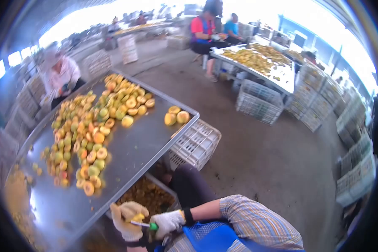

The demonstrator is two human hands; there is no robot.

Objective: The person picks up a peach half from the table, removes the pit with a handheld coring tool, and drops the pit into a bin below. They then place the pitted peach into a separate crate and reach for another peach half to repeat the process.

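My left hand (126, 219), in a pale work glove, is closed around a yellow peach piece (137, 218), mostly covered by the fingers. My right hand (168, 222), also gloved, grips a green-handled tool (153, 226) whose slim metal end reaches to the peach piece; its tip is hidden. Both hands are just off the near edge of a metal table (128, 153). Many peaches (97, 137), a number of them halved, are heaped on that table, and a few peaches (176, 116) lie apart near its right corner. Below, a crate (169, 188) contains brownish pieces (149, 195).
A white plastic crate (195, 143) stands beside the table. Across it sits a person in a pink top (65, 71). Further back, people sit by another table (283, 84) bearing fruit, with a crate (260, 103) beneath. Stacked crates (357, 168) line the right side.
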